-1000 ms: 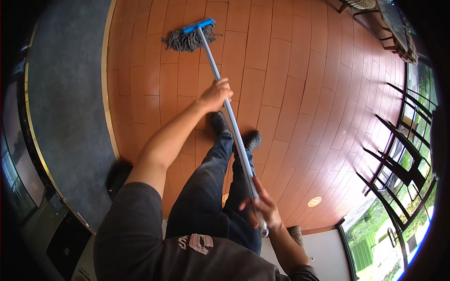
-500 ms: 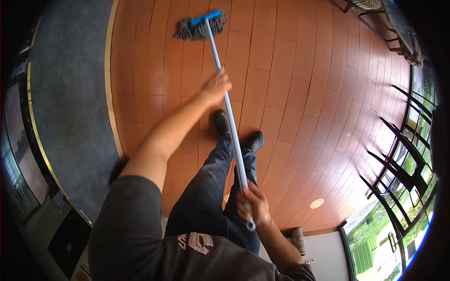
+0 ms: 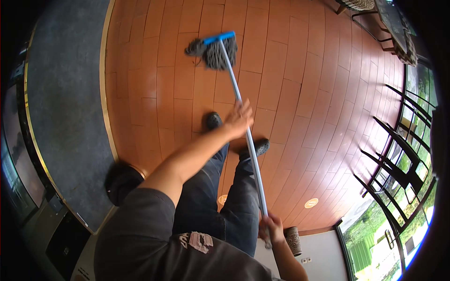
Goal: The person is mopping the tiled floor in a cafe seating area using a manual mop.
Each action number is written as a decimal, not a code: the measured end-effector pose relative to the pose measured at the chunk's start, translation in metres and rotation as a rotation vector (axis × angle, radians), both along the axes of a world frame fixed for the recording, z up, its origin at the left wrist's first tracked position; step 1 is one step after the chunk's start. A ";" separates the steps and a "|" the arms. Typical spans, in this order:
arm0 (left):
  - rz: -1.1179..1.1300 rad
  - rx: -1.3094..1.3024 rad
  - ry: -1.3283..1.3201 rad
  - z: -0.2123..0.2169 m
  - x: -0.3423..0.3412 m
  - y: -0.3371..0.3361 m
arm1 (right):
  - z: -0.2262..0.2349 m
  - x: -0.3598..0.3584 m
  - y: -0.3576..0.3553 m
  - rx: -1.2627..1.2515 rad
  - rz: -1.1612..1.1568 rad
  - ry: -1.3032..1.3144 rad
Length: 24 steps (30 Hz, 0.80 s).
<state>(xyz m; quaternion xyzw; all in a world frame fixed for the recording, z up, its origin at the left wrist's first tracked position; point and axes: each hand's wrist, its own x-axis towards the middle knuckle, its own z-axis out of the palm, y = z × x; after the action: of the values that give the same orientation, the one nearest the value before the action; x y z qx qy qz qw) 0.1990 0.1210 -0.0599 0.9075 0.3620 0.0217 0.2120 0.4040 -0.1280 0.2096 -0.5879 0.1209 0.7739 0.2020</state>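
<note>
1. In the head view, the room has a reddish-brown plank-patterned floor (image 3: pixel 318 117), bordered at left by a dark grey strip (image 3: pixel 65 107) with a pale edge. Black metal frames (image 3: pixel 408 175) stand at right, before bright glass (image 3: pixel 368 243).
2. The mop (image 3: pixel 253 152) slants across the middle of the view. Its blue bar (image 3: pixel 220 37) and grey strands (image 3: pixel 219 57) lie out on the floor, beyond the person's shoes (image 3: pixel 213 121); some strands bunch to the left of the bar.
3. Both hands are on the handle, well apart from each other. The left hand (image 3: pixel 240 119) is closed around its middle stretch, slightly blurred; the right hand (image 3: pixel 272 228) is clamped near its end, close to the body.
4. As a judgement, work with the mop is under way: it is gripped at two points, with its strands down.
5. How much floor has been covered cannot be told. No edge between wet and dry shows; the sheen at right looks like window light, so what remains is equally unclear.
</note>
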 end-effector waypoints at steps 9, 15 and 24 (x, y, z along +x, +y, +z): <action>0.000 -0.157 0.414 -0.010 0.008 0.060 | -0.053 -0.017 0.037 0.076 -0.147 0.162; 0.065 -0.387 0.019 0.023 0.108 -0.120 | 0.036 0.101 -0.091 -0.039 -0.028 0.033; 0.154 -0.486 -0.104 0.039 0.148 -0.131 | 0.041 0.142 -0.104 -0.010 0.001 0.003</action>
<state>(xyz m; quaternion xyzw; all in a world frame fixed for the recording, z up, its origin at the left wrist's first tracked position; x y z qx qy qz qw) 0.3472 -0.0099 -0.0205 0.7973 0.4134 -0.0032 0.4397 0.5456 -0.2324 0.2510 -0.5877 0.1248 0.7743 0.1986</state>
